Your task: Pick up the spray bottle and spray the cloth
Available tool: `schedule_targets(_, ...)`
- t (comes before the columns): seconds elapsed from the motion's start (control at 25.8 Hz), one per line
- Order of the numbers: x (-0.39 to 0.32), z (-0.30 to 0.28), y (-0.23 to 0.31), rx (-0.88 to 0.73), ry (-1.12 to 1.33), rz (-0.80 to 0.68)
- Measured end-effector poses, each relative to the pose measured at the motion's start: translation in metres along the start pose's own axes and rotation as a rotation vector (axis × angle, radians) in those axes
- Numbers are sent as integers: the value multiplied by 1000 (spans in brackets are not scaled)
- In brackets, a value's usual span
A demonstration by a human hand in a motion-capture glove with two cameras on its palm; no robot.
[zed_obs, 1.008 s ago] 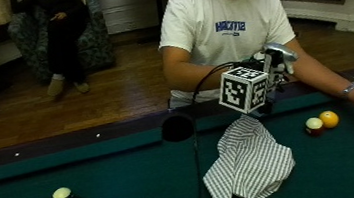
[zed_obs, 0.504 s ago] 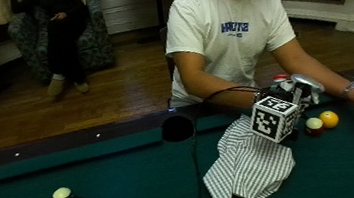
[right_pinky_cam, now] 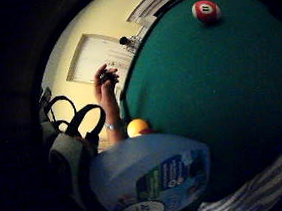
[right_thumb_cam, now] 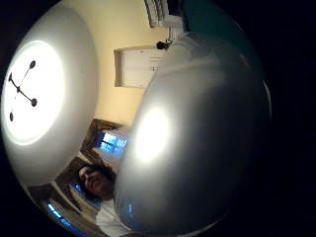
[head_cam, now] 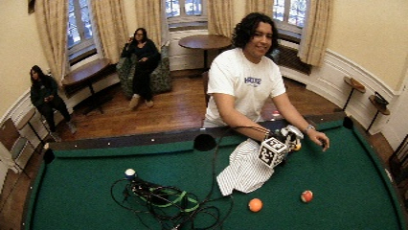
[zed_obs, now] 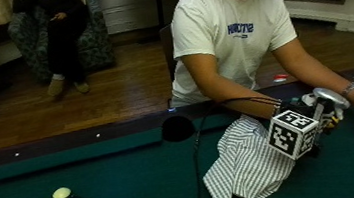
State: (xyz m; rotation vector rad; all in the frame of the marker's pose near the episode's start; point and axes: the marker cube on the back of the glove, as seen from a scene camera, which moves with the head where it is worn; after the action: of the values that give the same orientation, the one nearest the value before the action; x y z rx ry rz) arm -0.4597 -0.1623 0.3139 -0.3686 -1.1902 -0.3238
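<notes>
Since 1 s ago my right hand (zed_obs: 312, 113) has swung the spray bottle (right_pinky_cam: 153, 179) from above the striped cloth (zed_obs: 248, 164) to its far edge. My fingers wrap the bottle above the green bench (zed_obs: 92, 179); a yellow ball (right_pinky_cam: 137, 127) lies beside it.

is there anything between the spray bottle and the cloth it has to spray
Nothing visible. The gloved right hand holds the spray bottle right beside the striped cloth, which lies on the green table. The yellow ball sits on the bottle's far side, away from the cloth.
</notes>
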Motion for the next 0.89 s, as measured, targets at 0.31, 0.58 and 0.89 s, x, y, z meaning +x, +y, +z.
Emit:
schedule_targets(0.31,8,-2,-41,71,6,-7)
schedule_targets(0.58,13,0,-67,126,13,-41)
schedule_targets(0.89,15,4,-68,190,38,-99)
